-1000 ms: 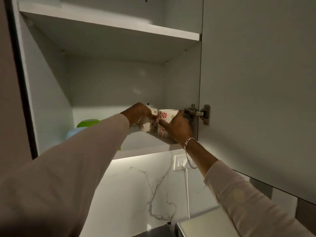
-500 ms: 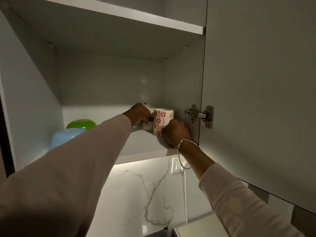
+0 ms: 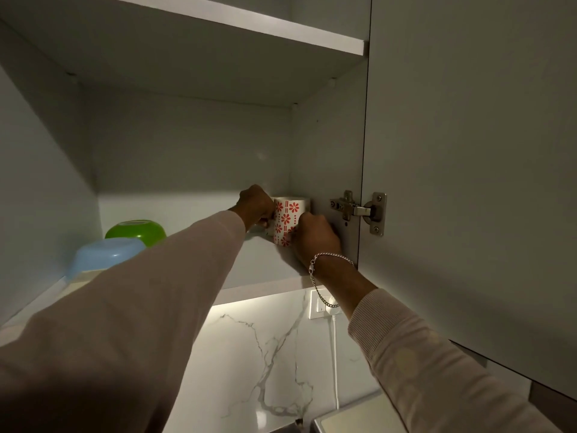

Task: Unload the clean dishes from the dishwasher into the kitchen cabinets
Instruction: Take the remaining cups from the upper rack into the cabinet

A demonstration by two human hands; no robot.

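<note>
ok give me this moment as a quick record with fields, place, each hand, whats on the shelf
place: lower shelf of the white wall cabinet; grey cabinet door open at right
right hand: grips the white ceramic mug with red flower print low on its side; mug upright at the shelf's right end
left hand: curled just left of the mug; what it holds is hidden
also on shelf: round green plastic bowl and light blue plastic bowl, both upside down, at left
</note>
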